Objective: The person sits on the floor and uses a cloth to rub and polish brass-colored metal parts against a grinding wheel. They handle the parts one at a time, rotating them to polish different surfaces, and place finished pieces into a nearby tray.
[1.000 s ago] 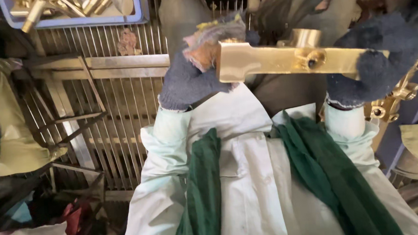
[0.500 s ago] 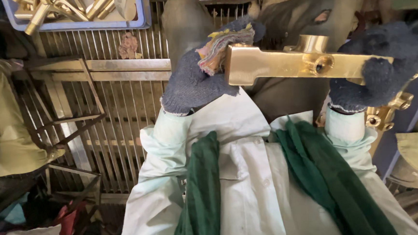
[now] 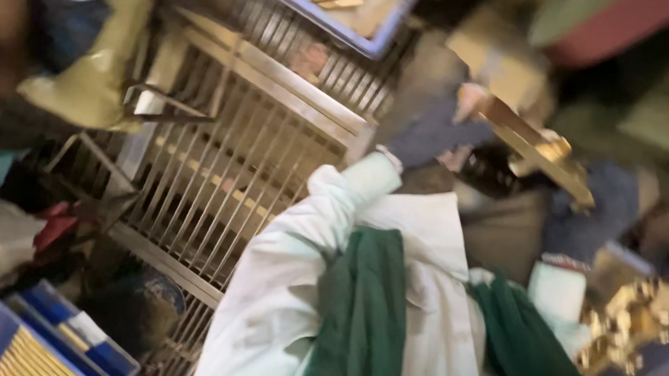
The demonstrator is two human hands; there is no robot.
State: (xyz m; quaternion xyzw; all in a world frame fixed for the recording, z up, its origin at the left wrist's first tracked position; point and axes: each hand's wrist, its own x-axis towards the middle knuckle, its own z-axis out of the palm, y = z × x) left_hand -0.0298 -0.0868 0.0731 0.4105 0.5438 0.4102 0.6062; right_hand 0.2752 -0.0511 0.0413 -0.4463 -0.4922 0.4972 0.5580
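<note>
Tilted now, the view has swung since half a second ago, so the brass plate runs slantwise at upper right instead of level.

Both gloved hands grip the brass plate: the left hand closes on its upper end, the right hand on its lower end, though blur hides the fingers. A metal grate lies to the left, a blue tray above, loose brass parts lower right.

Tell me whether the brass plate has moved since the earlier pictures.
Cannot tell: the camera swung. The brass plate sits between both gloved hands, right of the metal grate, as before.
</note>
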